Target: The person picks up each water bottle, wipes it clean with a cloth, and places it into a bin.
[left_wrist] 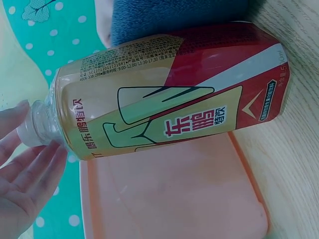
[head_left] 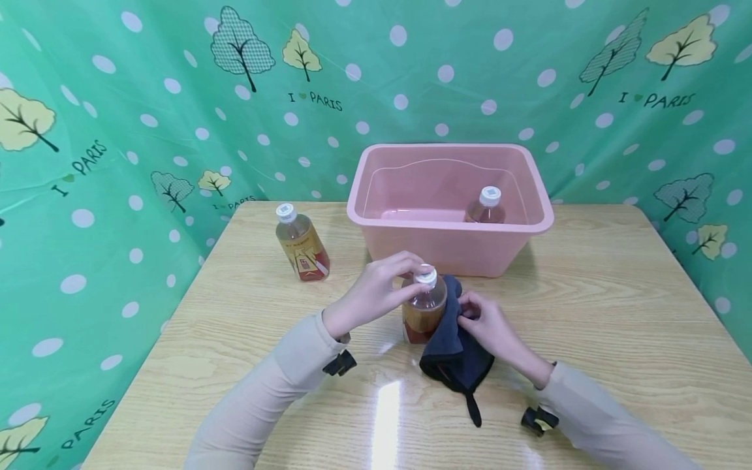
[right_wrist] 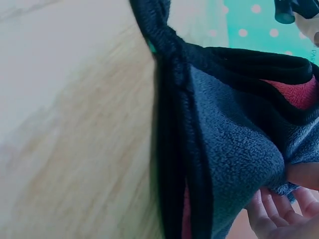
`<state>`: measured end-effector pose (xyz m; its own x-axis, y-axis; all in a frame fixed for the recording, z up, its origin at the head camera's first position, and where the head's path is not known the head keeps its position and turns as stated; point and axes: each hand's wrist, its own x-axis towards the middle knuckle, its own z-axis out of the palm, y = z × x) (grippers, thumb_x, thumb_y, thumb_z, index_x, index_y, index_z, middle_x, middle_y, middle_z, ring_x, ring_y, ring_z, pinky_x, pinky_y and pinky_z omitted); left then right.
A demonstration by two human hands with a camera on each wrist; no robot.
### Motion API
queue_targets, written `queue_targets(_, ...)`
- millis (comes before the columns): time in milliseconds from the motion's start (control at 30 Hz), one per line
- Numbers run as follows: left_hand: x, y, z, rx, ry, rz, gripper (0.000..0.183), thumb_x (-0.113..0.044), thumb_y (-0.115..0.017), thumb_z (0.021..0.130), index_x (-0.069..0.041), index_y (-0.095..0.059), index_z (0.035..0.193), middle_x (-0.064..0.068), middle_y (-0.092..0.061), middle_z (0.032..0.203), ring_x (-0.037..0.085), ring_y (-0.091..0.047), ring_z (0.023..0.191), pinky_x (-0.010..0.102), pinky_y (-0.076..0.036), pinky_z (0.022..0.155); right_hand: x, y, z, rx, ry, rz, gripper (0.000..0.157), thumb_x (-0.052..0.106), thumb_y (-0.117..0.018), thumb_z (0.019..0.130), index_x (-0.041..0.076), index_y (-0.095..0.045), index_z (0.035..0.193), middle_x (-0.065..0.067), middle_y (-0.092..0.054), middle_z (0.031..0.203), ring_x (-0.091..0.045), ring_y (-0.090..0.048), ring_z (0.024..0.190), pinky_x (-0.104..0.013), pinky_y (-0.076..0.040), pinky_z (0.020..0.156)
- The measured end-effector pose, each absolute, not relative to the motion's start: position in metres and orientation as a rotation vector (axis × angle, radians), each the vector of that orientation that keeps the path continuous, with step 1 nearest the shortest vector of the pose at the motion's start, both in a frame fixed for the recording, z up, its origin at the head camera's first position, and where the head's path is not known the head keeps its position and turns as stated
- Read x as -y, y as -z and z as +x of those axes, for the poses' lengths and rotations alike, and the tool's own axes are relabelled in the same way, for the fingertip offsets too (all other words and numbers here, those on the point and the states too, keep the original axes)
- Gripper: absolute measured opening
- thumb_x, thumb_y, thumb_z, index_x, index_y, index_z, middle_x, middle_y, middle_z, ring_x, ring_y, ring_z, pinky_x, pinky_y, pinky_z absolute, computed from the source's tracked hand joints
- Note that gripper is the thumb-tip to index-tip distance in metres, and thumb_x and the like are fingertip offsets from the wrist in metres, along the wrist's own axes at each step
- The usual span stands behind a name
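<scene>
A drink bottle (head_left: 424, 314) with a white cap and a red and gold label stands upright on the table in front of the pink bin. My left hand (head_left: 390, 284) grips it by the cap and neck; the left wrist view shows the bottle's label (left_wrist: 199, 114) up close. On the bottle's right side lies a dark blue-grey cloth (head_left: 455, 352) with black edging and a hanging loop. My right hand (head_left: 487, 326) pinches this cloth against the bottle. In the right wrist view, the cloth (right_wrist: 234, 144) bunches between thumb and fingers, and a pink-red underside shows at its folds.
Behind the hands stands the pink bin (head_left: 435, 251), with another capped bottle (head_left: 486, 207) inside at its right. A third bottle (head_left: 303, 245) stands on the wooden table (head_left: 617, 313) to the left. A green patterned curtain (head_left: 411, 72) hangs behind the table.
</scene>
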<state>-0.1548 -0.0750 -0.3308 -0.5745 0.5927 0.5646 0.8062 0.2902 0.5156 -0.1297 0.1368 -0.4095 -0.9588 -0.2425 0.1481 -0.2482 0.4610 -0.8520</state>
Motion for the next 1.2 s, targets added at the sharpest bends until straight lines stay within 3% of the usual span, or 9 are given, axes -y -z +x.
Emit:
queue_targets(567, 0.074, 0.331, -0.155, 2.284, 1.146, -1.293, 0.017, -0.008, -0.066, 0.079, -0.002, -0.062, 0.095, 0.006, -0.060, 0.093, 0.007, -0.057, 0.081, 0.014, -0.047, 0.074, -0.136, 0.423, -0.130, 2.709, -1.575, 0.421, 0.015, -0.015, -0.057, 0.075, -0.005, -0.056, 0.086, -0.012, -0.059, 0.083, -0.020, -0.056, 0.074, -0.026, -0.048, 0.065)
queue_targets(733, 0.074, 0.332, -0.155, 2.278, 1.151, -1.294, 0.018, -0.008, -0.066, 0.079, -0.002, -0.063, 0.095, 0.006, -0.060, 0.092, 0.007, -0.057, 0.080, 0.015, -0.047, 0.073, -0.136, 0.415, -0.126, 2.685, -1.589, 0.419, 0.015, -0.015, -0.056, 0.075, -0.005, -0.057, 0.087, -0.013, -0.060, 0.084, -0.020, -0.056, 0.074, -0.025, -0.048, 0.066)
queue_targets(1200, 0.075, 0.331, -0.155, 2.283, 1.147, -1.279, 0.017, -0.008, -0.067, 0.078, -0.002, -0.063, 0.094, 0.006, -0.060, 0.093, 0.007, -0.057, 0.079, 0.015, -0.047, 0.073, -0.133, 0.377, -0.121, 2.479, -1.666, 0.445, 0.018, -0.018, -0.056, 0.074, -0.008, -0.057, 0.088, -0.014, -0.058, 0.082, -0.003, -0.052, 0.071, -0.022, -0.050, 0.064)
